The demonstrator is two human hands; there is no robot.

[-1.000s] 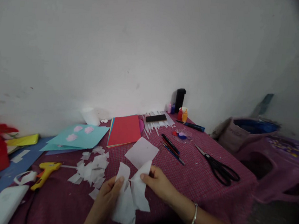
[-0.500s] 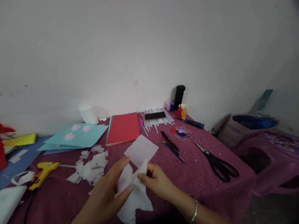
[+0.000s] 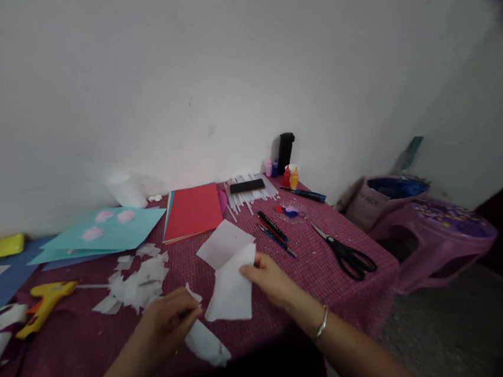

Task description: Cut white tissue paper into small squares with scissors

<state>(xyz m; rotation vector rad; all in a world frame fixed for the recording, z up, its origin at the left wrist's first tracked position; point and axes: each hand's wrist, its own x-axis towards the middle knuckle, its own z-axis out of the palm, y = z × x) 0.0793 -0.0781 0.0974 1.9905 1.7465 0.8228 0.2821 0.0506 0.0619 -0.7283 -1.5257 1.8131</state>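
A piece of thin white tissue paper [image 3: 233, 290] hangs from my right hand [image 3: 272, 279], pinched between thumb and fingers at its upper right edge. My left hand [image 3: 165, 319] is closed on a narrower tissue paper strip [image 3: 207, 343], whose lower end slants down to the right; a small corner sticks up above the fingers. The two pieces are apart. Behind the right-hand piece lies a flat, pale square sheet [image 3: 224, 242], partly covered by it. A loose heap of torn white paper pieces [image 3: 139, 284] lies left of my left hand.
A yellow glue gun [image 3: 47, 305] lies at the left, near light-blue sheets [image 3: 100, 227] with pink blobs. Red paper [image 3: 193, 212], a black marker [image 3: 273, 226] and black-handled scissors [image 3: 345, 254] lie farther back. Paint bottles [image 3: 294, 178] stand by the wall. A pink stool [image 3: 432, 247] stands at the right.
My hands have drawn apart, and the bunched white tissue paper between them now shows as two separate pieces, one in each hand. The view has turned somewhat to the right.
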